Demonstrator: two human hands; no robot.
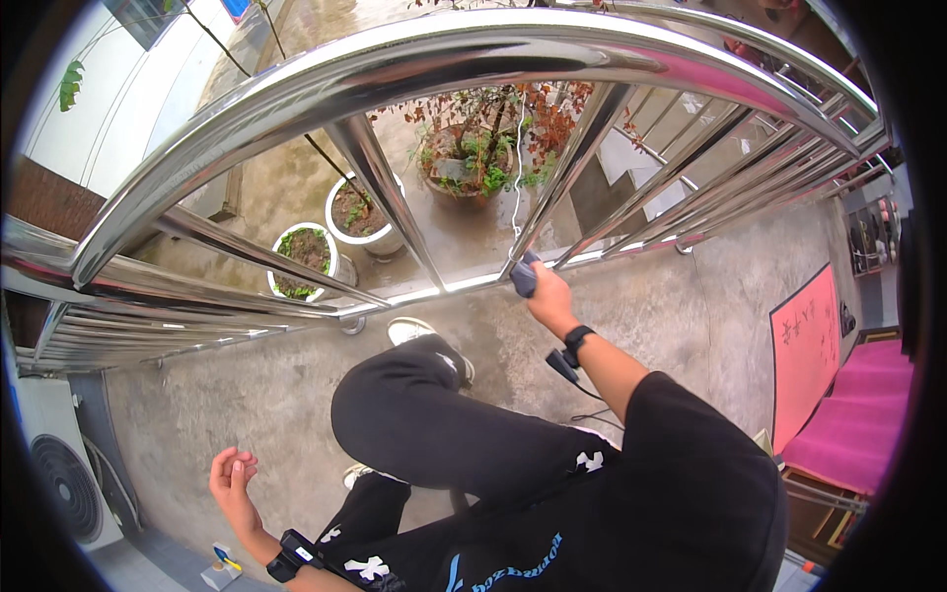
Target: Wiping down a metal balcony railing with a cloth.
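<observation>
My right hand [553, 297] grips a dark grey cloth [523, 277] and presses it at the foot of a stainless steel baluster [566, 176]. Just beyond the cloth, a white cord [517, 185] hangs down outside the railing and reaches the same baluster's lower end. A polished top rail [459, 63] curves overhead, and a bottom rail [473, 284] runs close to the concrete floor [296, 392]. Off to the lower left, my left hand [235, 485] is raised in the air, empty, with its fingers loosely bent and apart.
Two white pots [334, 260] [385, 240] and a larger brown pot [464, 198] with a leafy shrub stand beyond the railing. An air-conditioner unit [70, 466] is at the left. To the right are a red board [806, 348] bearing writing and a pink cloth [862, 422].
</observation>
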